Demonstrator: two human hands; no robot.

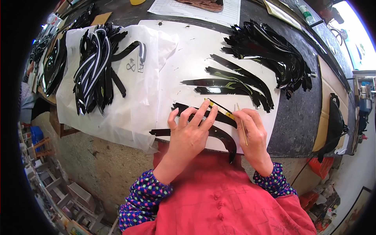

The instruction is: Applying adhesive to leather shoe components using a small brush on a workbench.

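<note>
My left hand (190,127) lies spread, fingers apart, pressing on a curved glossy black strip (184,108) on white paper (188,58) at the table's near edge. A second curved black strip (225,139) lies just below it, partly under my hands. My right hand (252,131) grips a thin wooden stick (242,125) and rests against the right end of a narrow yellowish strip (219,108) laid across the black piece, which my left fingertips also touch.
Several finished black strips with yellow-green lines (235,82) lie in a row beyond my hands. A large heap of black strips (270,51) sits far right, another with white stripes (94,66) on the left paper. A black bag (335,125) hangs at the right edge.
</note>
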